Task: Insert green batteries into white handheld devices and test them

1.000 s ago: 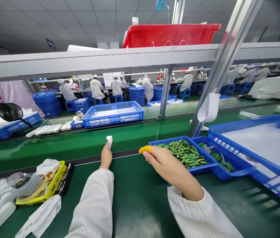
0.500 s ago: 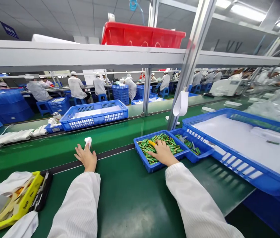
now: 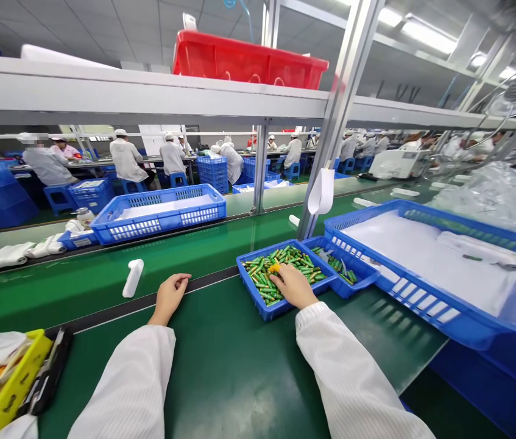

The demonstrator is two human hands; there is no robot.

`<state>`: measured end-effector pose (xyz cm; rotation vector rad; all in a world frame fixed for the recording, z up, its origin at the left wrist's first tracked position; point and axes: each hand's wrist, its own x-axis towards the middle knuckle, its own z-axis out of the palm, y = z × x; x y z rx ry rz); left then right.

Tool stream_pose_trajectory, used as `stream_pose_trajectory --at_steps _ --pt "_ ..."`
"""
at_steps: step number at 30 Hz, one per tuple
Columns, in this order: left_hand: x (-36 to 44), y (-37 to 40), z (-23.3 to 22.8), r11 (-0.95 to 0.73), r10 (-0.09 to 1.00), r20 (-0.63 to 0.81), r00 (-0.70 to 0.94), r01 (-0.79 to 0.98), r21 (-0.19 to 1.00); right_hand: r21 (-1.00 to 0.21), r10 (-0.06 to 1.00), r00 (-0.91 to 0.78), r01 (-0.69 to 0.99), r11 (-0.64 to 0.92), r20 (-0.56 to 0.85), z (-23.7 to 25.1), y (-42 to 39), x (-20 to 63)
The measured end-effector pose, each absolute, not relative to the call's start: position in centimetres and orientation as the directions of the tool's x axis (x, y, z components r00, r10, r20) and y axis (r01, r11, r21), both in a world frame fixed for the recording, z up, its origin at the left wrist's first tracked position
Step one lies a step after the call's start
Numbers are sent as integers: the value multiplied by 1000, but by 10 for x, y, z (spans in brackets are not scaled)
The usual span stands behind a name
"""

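Observation:
My left hand (image 3: 170, 296) hovers by the dark belt edge, its fingers drawn together and pointing right; nothing shows between them. Left of it, a white plastic piece with a rounded head (image 3: 133, 278) lies on the green conveyor belt (image 3: 212, 247). My right hand (image 3: 295, 286) reaches into a blue tray (image 3: 267, 313) full of small green cylindrical batteries (image 3: 258, 269). Its fingers curl down among them, with a yellow finger cot (image 3: 275, 268) on one finger. The fingertips are partly hidden, so what they grip cannot be made out.
A small blue bin (image 3: 351, 291) with more batteries adjoins the tray. At right stands a large blue basket (image 3: 422, 305) lined with white sheet. A yellow bin (image 3: 22, 381) sits at near left. A metal post (image 3: 331, 122) rises behind the tray, supporting a shelf (image 3: 148, 97).
My left hand has drawn away rightward from the white piece, its spread fingers now together. The fingers of my right hand have curled closer in the batteries. The view has shifted slightly right.

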<state>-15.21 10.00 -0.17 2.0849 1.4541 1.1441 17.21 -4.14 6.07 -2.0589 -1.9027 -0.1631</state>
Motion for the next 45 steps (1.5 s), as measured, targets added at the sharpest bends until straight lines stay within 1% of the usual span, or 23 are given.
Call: stream_pose_trajectory --at_steps 7,11,25,33,41,45 --pt "-150 97 3 -375 915 378 142 646 665 -207 904 162 975 -84 395 56 -47 169" --pt "-149 95 5 -368 919 365 150 660 654 -215 889 162 974 -73 428 54 -47 169" --pt "-148 93 8 -340 933 321 166 703 625 -250 892 148 967 -41 426 58 -49 167" --pt "-148 93 8 -327 938 306 165 718 614 -263 892 159 964 -47 423 57 -49 167" --pt "-149 91 10 -313 945 279 171 725 614 -293 871 182 955 -45 456 55 -48 166" --pt "-148 90 13 -297 951 256 171 730 615 -313 852 174 950 -12 495 55 -49 166"
